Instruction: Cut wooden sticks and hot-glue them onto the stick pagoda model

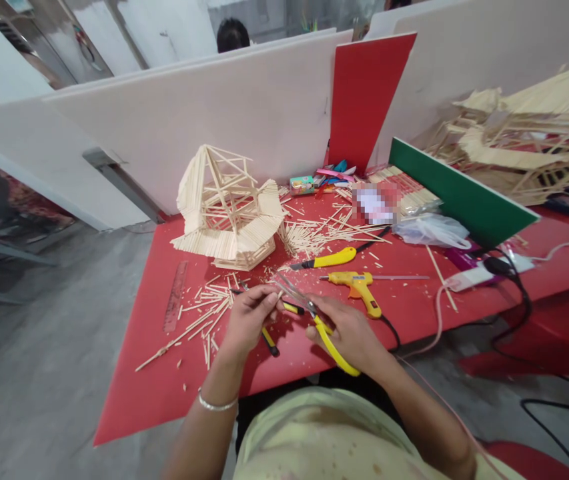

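Note:
My left hand (254, 317) pinches a short wooden stick (280, 295) between thumb and fingers, near the table's front edge. Yellow-handled scissors (331, 347) are in my right hand (347, 330), their blades pointing up and left beside the stick. Under and between the hands lie black-and-yellow tools (270, 341). A partly built stick model (231, 213) stands behind my left hand. Loose sticks (209, 313) are scattered to the left of that hand. Beyond my right hand lie a yellow glue gun (361, 288) and a yellow cutter (331, 258).
A clear ruler (175, 297) lies on the red table (134, 373) at left. A stick pile (309, 235), plastic bag (431, 230), green board (459, 193) and power strip (484, 275) are farther back and right. Cables hang at right. White panels (204, 113) stand behind; a person's head shows beyond.

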### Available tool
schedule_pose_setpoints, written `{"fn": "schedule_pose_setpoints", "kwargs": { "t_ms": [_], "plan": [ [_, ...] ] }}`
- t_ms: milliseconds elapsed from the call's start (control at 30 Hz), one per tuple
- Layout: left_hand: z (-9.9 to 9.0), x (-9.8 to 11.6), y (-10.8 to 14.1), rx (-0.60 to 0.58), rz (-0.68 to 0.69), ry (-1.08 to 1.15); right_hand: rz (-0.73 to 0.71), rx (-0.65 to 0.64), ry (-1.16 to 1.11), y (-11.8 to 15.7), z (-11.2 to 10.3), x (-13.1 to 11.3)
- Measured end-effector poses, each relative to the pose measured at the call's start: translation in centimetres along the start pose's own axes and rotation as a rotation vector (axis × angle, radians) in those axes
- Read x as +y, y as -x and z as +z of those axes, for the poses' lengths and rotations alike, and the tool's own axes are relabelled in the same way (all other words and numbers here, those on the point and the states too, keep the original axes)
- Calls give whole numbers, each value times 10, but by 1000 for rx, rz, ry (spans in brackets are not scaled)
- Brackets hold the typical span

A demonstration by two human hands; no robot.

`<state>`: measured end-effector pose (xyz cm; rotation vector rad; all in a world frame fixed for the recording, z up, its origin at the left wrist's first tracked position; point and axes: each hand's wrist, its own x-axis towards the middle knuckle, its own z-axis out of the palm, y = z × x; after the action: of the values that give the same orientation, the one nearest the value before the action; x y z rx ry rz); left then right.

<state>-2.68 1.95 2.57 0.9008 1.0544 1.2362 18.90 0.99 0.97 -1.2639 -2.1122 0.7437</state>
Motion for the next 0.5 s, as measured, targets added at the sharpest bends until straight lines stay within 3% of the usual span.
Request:
{"fn": "schedule_pose_setpoints", "kwargs": {
  "t_ms": [300, 500],
  "plan": [
    [-3, -3, -15, 3, -44, 342, 89, 1, -93, -2, 2, -3],
    [-7, -4, -15, 52, -25, 390, 109, -34, -80, 0, 5, -5]
  ]
}}
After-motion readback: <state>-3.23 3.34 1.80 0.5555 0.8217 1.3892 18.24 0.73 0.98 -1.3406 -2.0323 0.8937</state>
